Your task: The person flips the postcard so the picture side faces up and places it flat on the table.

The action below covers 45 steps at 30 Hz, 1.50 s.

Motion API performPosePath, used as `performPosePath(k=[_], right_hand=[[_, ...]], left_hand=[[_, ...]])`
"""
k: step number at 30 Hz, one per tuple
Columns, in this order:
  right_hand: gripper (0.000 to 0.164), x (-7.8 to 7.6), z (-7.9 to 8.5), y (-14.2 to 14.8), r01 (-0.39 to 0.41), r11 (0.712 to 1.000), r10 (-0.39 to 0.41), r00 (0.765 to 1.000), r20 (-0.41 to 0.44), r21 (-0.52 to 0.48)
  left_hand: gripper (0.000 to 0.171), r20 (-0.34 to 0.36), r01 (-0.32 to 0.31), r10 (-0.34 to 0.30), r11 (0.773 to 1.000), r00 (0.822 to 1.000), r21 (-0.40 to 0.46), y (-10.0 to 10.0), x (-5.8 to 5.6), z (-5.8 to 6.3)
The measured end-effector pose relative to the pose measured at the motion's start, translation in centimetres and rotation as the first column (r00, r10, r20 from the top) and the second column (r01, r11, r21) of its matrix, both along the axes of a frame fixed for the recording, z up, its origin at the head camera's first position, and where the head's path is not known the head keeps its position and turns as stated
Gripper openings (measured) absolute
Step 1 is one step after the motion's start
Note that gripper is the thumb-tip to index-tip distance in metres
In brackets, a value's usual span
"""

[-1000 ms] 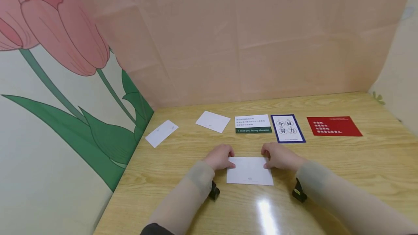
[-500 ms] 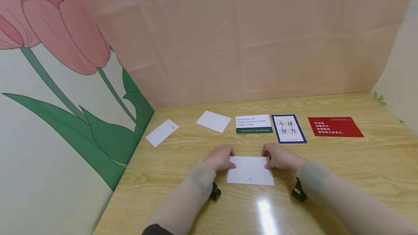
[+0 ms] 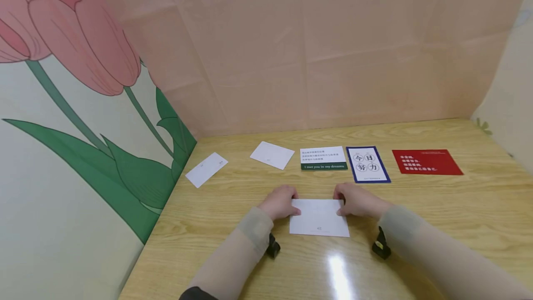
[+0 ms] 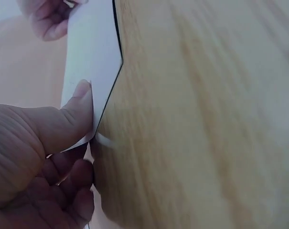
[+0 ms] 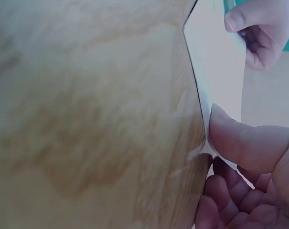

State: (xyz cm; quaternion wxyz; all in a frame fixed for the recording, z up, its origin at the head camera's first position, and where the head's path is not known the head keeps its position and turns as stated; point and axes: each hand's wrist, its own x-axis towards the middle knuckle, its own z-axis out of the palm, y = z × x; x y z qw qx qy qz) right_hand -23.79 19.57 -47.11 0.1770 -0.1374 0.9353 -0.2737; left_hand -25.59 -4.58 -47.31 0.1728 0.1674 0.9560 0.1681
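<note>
A white card (image 3: 319,219) with a small grey mark near its lower edge lies in front of me on the wooden table. My left hand (image 3: 280,202) pinches its left edge, thumb on top and curled fingers at the side and below. On the opposite edge my right hand (image 3: 359,199) grips the card the same way. In the left wrist view the thumb (image 4: 77,112) presses on the card (image 4: 94,52), and in the right wrist view the other thumb (image 5: 244,143) does likewise. The card's underside is hidden.
Behind the hands lie a narrow white card (image 3: 206,170), a tilted white card (image 3: 272,155), a white-and-green card (image 3: 323,158), a blue-bordered card (image 3: 368,164) and a red card (image 3: 427,161). A pinkish sheet (image 3: 308,50) backs the table (image 3: 200,253); a tulip-painted wall (image 3: 83,40) stands left.
</note>
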Motion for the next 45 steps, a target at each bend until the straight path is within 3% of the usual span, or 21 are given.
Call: performPosePath(k=[13, 34, 45], right_hand=[[0.018, 0.3, 0.2, -0.2, 0.099, 0.994, -0.096, 0.994, 0.046, -0.055], [0.016, 0.7, 1.4, 0.3, 0.071, 0.993, -0.071, 0.997, -0.003, -0.095], [0.015, 0.7, 2.9, 0.4, 0.078, 0.993, -0.081, 0.996, -0.029, -0.092]], left_hand=[[0.018, -0.011, -0.050, 0.052, 0.988, 0.999, 0.143, -0.4, 0.2, 0.0], [0.012, 0.000, -0.085, 0.087, 0.969, 0.996, 0.232, -0.5, 0.2, 0.3], [0.011, -0.006, -0.081, 0.086, 0.955, 0.996, 0.286, -0.5, 0.7, 1.7]])
